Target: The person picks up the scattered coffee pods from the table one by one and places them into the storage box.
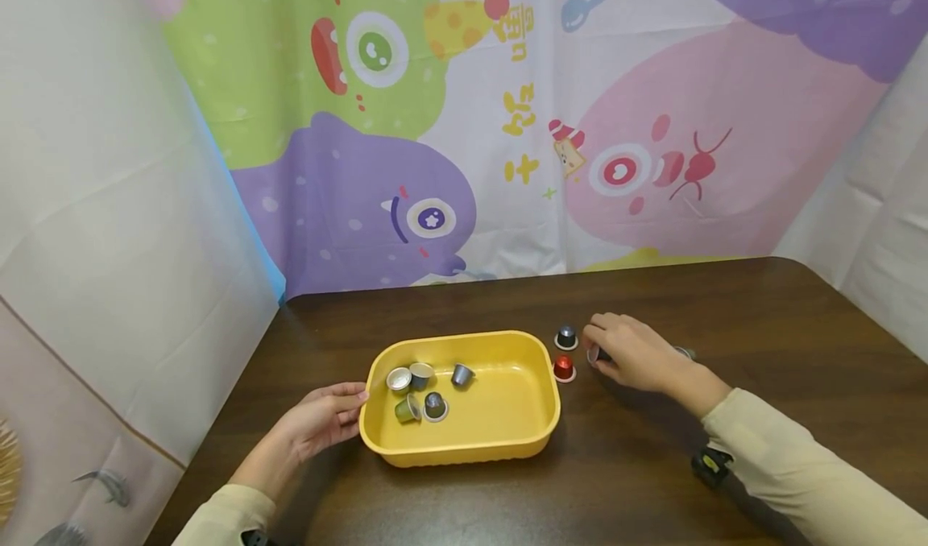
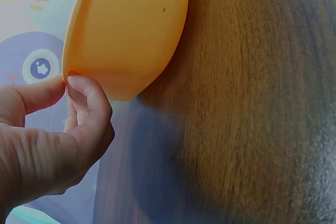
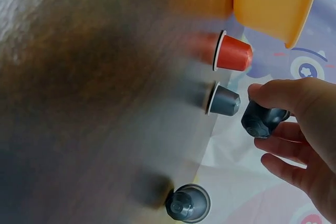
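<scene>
The left hand [image 1: 319,425] is at the left end of the yellow tub [image 1: 507,441]. Its thumb and one finger [image 2: 86,95] pinch the tub's rim, as the left wrist view shows close up. The tub sits on the dark brown table [image 1: 652,465], near the front edge.

Five little pods lie in the left part of the tub. One is silver [image 1: 398,379], one is grey-blue [image 1: 420,374], one is dark grey [image 1: 461,374], one is green [image 1: 408,408], and one more grey one [image 1: 435,406] stands with its wide end down.

The right hand [image 1: 634,353] is on the table to the right of the tub. Its fingers are curled, and they pinch a dark pod [image 3: 261,119]. The right wrist view shows this pod held between thumb and fingers, lifted off the table.

Just left of this hand stand two pods on the table. The red pod [image 1: 563,367] is right beside the tub's right end. The grey pod [image 1: 566,337] is just behind it. They are close but do not touch.

One more grey pod [image 3: 187,203] sits on the far side of the right hand, a bit apart from the others. In the head view it is mostly hidden behind the hand
</scene>
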`<state>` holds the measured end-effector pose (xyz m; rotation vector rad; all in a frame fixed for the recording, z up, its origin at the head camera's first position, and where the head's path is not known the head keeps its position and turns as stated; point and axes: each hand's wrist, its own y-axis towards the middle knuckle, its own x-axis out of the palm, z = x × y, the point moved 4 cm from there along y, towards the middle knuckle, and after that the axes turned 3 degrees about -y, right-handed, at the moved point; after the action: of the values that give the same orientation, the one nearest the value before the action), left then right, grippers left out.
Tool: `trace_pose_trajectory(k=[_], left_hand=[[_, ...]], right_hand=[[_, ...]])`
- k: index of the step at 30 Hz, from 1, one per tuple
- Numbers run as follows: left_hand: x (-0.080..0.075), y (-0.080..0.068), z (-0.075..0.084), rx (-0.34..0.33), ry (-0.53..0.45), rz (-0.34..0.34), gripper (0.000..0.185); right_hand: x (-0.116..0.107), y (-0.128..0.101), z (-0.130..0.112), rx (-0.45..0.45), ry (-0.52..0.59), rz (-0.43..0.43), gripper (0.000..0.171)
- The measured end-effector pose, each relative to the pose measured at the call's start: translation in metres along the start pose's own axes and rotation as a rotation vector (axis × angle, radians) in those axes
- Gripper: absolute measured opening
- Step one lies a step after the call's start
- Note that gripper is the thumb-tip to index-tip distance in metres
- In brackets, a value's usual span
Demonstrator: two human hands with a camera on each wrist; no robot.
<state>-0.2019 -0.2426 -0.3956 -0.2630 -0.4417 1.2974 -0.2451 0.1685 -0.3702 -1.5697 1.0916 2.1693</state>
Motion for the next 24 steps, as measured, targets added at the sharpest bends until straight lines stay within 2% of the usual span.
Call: trace_pose_trajectory(k=[13,24], left_hand=[[0.001,-0.001,0.0,0.004,-0.008,-0.028,0.037],[0.001,0.0,-0.001,-0.002,-0.024,-0.016,0.034]], right_hand=[[-0.01,0.003,-0.001,-0.048,0.005,0.036,0.027],[-0.018,0.008,-0.004,-0.077,-0.018,0.058,0.032]])
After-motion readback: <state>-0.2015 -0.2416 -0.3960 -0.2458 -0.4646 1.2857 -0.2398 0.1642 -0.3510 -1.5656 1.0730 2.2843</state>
